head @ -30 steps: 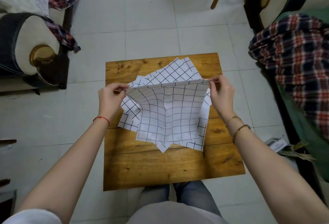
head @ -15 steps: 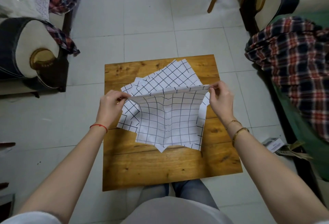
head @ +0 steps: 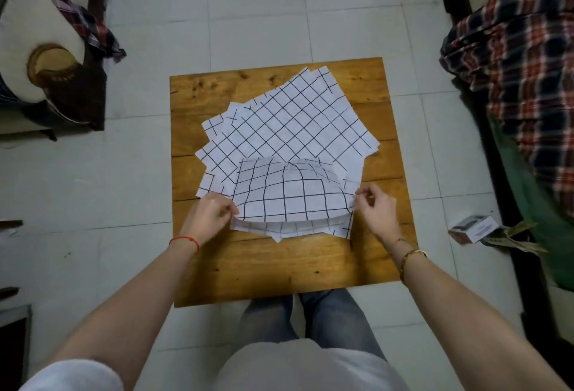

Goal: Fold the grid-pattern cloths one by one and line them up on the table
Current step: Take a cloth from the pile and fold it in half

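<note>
A loose pile of white cloths with a black grid (head: pixel 289 123) lies fanned out on the small wooden table (head: pixel 279 266). The top cloth (head: pixel 289 195) is doubled over toward me, its fold bulging up in the middle and its near edge resting close to the lower layer's edge. My left hand (head: pixel 211 216) pinches its left corner, and my right hand (head: pixel 375 207) pinches its right corner. Both hands sit low, just above the table's near half.
Armchairs draped with plaid cloth stand at the far left (head: pixel 46 58) and at the right (head: pixel 521 64). A small box (head: pixel 473 229) lies on the tiled floor right of the table. My knees show below the table's near edge.
Both hands have come down and toward me, carrying the cloth's far edge over onto its near edge. The cloth hung lifted before; now it lies folded in half on the pile.
</note>
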A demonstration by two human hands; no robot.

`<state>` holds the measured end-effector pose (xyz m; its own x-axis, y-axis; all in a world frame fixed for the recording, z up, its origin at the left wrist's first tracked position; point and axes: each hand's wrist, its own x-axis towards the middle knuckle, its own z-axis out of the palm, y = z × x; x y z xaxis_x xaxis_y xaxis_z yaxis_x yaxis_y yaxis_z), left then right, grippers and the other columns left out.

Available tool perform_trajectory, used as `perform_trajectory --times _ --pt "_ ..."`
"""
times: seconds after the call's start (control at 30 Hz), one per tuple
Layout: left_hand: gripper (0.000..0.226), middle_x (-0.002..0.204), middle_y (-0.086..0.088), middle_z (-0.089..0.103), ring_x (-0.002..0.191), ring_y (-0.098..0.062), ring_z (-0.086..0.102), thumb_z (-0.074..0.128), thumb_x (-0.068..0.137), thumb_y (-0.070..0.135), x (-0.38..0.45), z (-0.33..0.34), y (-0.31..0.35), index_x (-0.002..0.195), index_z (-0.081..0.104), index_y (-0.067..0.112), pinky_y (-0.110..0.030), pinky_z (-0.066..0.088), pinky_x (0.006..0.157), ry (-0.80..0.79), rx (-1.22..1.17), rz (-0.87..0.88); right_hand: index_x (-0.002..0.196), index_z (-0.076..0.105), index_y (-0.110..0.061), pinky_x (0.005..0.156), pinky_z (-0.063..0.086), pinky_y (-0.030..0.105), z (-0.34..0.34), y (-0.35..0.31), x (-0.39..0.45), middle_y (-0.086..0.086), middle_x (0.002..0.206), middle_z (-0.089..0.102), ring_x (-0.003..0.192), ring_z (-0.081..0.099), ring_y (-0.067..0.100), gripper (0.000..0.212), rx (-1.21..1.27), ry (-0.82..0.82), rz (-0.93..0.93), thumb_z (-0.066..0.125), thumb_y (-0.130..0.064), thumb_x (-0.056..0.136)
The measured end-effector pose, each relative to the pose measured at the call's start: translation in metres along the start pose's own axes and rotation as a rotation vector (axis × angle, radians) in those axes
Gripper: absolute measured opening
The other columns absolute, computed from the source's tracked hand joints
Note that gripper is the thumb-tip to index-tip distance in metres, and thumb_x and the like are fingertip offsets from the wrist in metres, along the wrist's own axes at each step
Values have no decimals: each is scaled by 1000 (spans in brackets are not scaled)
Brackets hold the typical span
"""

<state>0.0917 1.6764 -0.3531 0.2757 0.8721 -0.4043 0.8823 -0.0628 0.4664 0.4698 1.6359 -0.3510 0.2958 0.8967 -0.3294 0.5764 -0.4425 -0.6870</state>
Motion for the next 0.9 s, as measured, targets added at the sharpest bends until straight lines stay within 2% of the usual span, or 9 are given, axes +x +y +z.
perform_trajectory --times 0.17,0.27,0.37,0.47,0.6,0.67,0.77,0.9 --pt "29 95 9 65 95 -9 60 66 85 6 -5 35 -11 80 67 35 -26 53 78 -141 33 -28 93 61 -10 72 56 38 27 28 -5 6 82 68 76 65 20 14 -35 -44 98 51 -20 95" --pt "33 103 7 63 96 -9 60 61 87 4 -6 49 -19 88 69 36 -28 55 78 -178 32 -58 94 61 -11 67 52 35 37 32 -5 5 81 66 70 62 18 14 -99 -97 105 51 -21 95" --pt "32 105 7 59 96 -9 57 54 90 4 -3 52 -17 96 70 31 -24 53 74 -194 2 -89 94 60 -18 60 50 31 43 32 3 3 80 66 69 62 23 11 -265 -128 67 51 -24 90" --pt "32 102 7 60 88 -9 57 48 90 3 7 50 -13 100 70 25 -25 51 75 -106 -82 -159 96 59 -19 62 50 33 47 29 16 3 89 66 74 62 28 13 -410 -134 17 51 -24 88" --pt "23 84 6 66 59 -4 51 49 95 14 33 46 -11 102 69 22 -22 43 57 107 -256 -262 97 60 -16 66 53 37 56 23 47 5 98 64 83 63 27 15 -356 -86 7 52 -27 92" --pt "19 80 4 63 61 -4 50 52 96 19 52 44 -12 106 68 19 -26 48 61 197 -312 -290 98 62 -12 68 52 35 63 20 68 7 98 64 86 62 25 17 -297 -69 -14 54 -25 94" --pt "21 84 -2 65 75 -14 60 53 96 21 83 45 -14 110 67 14 -33 56 72 274 -349 -352 101 63 -6 72 49 32 75 14 99 10 101 65 89 62 25 19 -190 -36 39 53 -21 94" --pt "23 95 -7 66 93 -25 62 55 90 21 123 50 -18 107 64 8 -38 54 81 294 -404 -468 108 63 -5 80 52 39 88 9 132 10 103 67 94 62 27 23 -125 -31 108 54 -20 92"
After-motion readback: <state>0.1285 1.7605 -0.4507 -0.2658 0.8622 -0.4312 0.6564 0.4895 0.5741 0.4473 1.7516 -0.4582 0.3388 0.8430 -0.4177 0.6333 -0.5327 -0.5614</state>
